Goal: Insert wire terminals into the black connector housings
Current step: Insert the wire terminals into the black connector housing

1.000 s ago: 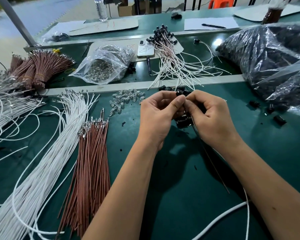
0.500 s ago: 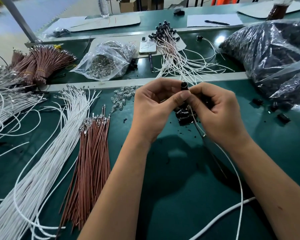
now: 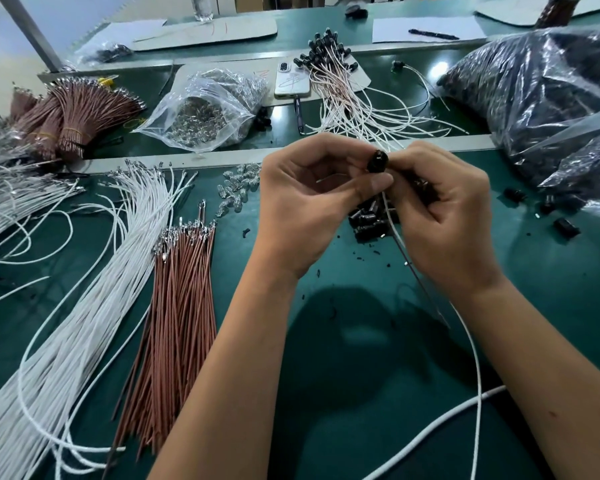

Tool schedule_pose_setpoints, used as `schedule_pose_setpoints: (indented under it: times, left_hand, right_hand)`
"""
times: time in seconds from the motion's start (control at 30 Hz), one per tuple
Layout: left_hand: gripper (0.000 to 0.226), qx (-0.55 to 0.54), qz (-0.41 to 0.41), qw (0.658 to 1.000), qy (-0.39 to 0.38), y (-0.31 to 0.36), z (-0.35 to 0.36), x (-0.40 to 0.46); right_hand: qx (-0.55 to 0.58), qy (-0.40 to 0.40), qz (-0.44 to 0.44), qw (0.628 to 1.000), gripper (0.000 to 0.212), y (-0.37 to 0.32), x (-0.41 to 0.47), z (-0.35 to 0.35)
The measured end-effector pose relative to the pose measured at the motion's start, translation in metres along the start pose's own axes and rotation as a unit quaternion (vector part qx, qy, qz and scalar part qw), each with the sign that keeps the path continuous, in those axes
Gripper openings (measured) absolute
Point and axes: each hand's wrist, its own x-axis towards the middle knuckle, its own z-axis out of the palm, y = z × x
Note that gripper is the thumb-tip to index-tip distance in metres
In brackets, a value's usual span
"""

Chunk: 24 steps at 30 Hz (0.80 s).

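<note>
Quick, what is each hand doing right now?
Left hand: closed, pinching the small black plastic connector housing.
Right hand: closed on the same housing and its thin white wire.

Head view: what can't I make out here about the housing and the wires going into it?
- Housing: only its top shows; the left hand and right hand cover the rest.
- Terminals: whether any is seated is hidden by the fingers.
- White wire: its upper end vanishes under the right hand, and its other end is cut off at the bottom edge.
- Loose housings: partly behind the hands, too small to count.
</note>
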Motion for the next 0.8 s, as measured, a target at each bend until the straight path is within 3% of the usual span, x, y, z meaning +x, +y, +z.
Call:
schedule_pose_setpoints:
  times: [0.8]
  left_hand:
    - [0.042, -0.004, 0.029, 0.999, -0.021, 0.0062, 0.0035, -0.0001]
  right_hand:
    - [-0.065, 0.01, -0.025, 0.998, 0.014, -0.004, -0.001, 0.0019]
